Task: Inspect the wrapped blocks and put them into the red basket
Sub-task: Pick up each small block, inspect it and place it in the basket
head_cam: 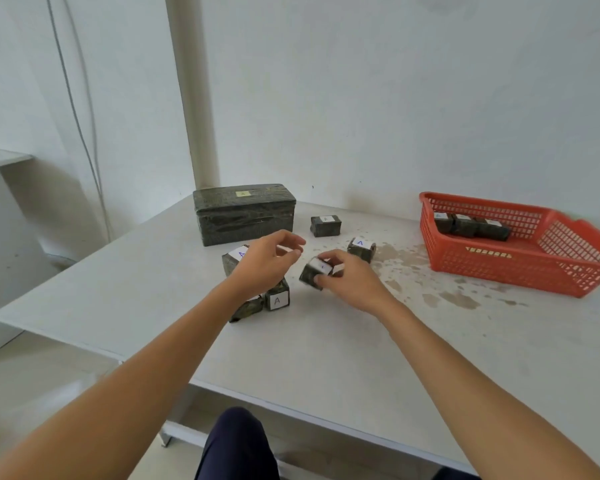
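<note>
Small dark wrapped blocks with white "A" labels lie on the white table [326, 348]. My right hand [352, 280] grips one block [313, 273] between thumb and fingers, tilted, just above the tabletop. My left hand [269, 259] hovers to its left with fingers loosely curled, holding nothing, above a block [232, 259]. Two more blocks [277, 298] sit under my left wrist. Others rest farther back at centre [325, 225] and right of centre [361, 248]. The red basket [492, 268] at the right holds three blocks [471, 226].
A large dark wrapped box [245, 213] with a small label stands at the table's back left, near the wall. Stains mark the tabletop between the blocks and the basket. The table's left edge drops off to the floor.
</note>
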